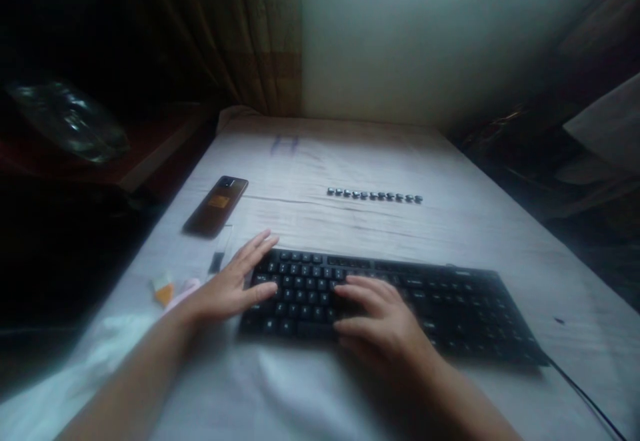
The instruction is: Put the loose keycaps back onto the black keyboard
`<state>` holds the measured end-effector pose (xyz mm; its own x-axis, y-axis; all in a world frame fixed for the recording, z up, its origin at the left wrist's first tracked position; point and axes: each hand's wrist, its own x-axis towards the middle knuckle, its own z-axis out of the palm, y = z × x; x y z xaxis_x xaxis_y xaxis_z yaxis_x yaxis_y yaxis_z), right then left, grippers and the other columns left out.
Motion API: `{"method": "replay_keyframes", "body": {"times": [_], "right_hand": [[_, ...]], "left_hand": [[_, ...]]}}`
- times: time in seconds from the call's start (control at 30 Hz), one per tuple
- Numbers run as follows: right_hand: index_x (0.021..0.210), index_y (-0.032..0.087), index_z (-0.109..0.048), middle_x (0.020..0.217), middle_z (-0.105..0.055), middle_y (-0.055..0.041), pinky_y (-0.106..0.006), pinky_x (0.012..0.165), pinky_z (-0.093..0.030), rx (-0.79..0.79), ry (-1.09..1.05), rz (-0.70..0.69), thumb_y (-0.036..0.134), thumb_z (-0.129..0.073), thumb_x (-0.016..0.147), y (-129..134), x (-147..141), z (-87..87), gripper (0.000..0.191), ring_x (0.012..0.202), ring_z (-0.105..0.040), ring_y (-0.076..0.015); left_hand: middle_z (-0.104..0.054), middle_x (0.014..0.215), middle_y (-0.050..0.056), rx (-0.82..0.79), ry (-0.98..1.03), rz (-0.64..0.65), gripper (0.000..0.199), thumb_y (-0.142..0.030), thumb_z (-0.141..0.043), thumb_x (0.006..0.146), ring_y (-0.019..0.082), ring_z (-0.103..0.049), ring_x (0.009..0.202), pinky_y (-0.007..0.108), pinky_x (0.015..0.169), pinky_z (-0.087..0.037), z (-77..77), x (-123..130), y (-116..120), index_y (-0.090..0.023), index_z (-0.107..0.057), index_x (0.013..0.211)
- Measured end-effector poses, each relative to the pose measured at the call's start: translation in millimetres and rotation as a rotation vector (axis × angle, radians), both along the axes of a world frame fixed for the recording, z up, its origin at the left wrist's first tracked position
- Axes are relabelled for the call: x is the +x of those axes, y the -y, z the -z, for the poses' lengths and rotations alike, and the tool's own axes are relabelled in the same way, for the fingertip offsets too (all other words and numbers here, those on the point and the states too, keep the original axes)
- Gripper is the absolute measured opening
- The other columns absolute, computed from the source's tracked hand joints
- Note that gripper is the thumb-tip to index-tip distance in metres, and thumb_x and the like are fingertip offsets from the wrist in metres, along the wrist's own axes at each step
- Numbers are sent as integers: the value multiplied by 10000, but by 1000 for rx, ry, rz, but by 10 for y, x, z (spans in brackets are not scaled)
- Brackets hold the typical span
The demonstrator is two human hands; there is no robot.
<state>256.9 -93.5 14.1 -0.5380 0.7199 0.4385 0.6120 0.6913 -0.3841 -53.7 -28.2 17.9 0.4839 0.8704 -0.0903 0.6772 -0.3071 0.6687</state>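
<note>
A black computer keyboard point(310, 294) lies flat on the cloth-covered table in front of me. At its left end is my left hand point(233, 288), fingers stretched out and thumb apart, resting by the edge of the keys. My right hand point(383, 321) is over the middle of the keyboard, slightly bent, with a gap between thumb and fingers and nothing visible in it. Whether its fingertips press on keys I cannot tell. Beyond the keyboard, several small dark pieces that look like keycaps point(373, 196) form a neat row.
A brown phone point(216, 208) lies back down at the left. Near my left wrist are a small orange and white item point(163, 289) and something pink point(184, 291). A cable point(583, 393) runs off from the keyboard's right corner. Behind the table hangs a curtain point(260, 41).
</note>
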Motion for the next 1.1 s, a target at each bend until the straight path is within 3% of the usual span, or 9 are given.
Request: {"method": "replay_keyframes", "body": {"times": [0.13,0.53,1.1], "right_hand": [[889,290,-750,1225,-680,-69,-492,969,-452,28,-7,-9,236,-679,838,-2,29,44,103,1206,-568,-280],[939,294,-742,1293,-642,-79,-531,1042,-374,1,42,-8,236,-658,840,52,3,-35,143,1279,-507,-290],[893,251,-718,1273,-639,-104,-527,988,-425,26,-26,5,177,-598,863,-19,139,-85,144,1292,-483,-308]], "left_hand": [[-166,1644,82,14,-27,3,716,-557,-507,911,308,-172,1497,544,1185,-221,-6,29,18,-304,-240,1525],[-277,1613,61,5,96,-61,569,-498,-466,947,265,-247,1480,520,1191,-226,30,-3,-28,-301,-367,1472],[-269,1615,31,-57,107,-47,582,-555,-487,915,290,-257,1474,515,1178,-275,37,-4,-32,-324,-419,1445]]}}
